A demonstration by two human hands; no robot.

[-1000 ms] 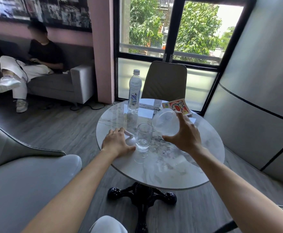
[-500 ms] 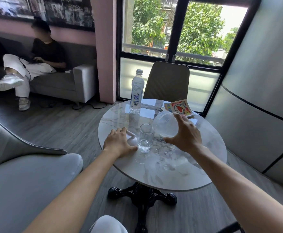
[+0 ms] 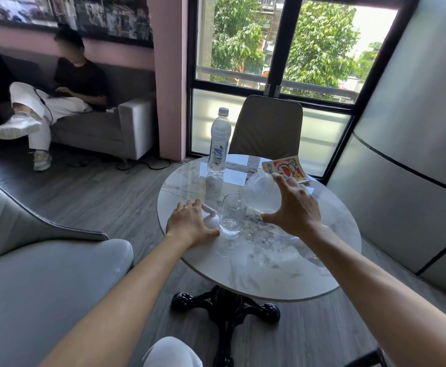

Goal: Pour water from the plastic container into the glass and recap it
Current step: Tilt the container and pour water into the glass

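A clear drinking glass [image 3: 232,218] stands near the middle of the round marble table [image 3: 282,263] with a little water at its bottom. My right hand [image 3: 294,207] grips a round translucent plastic container [image 3: 261,194], tilted steeply with its rim over the glass's right edge. My left hand [image 3: 190,225] lies flat on the table just left of the glass, covering a white lid [image 3: 211,218], of which only an edge shows.
A capped water bottle [image 3: 218,143] stands at the table's far edge, with a colourful booklet [image 3: 286,169] at the far right. A tan chair [image 3: 266,125] is behind the table and a grey armchair [image 3: 31,274] at my left. A person sits on a sofa [image 3: 105,128].
The container has tipped further and sits closer over the glass. My left hand has stayed on the lid.
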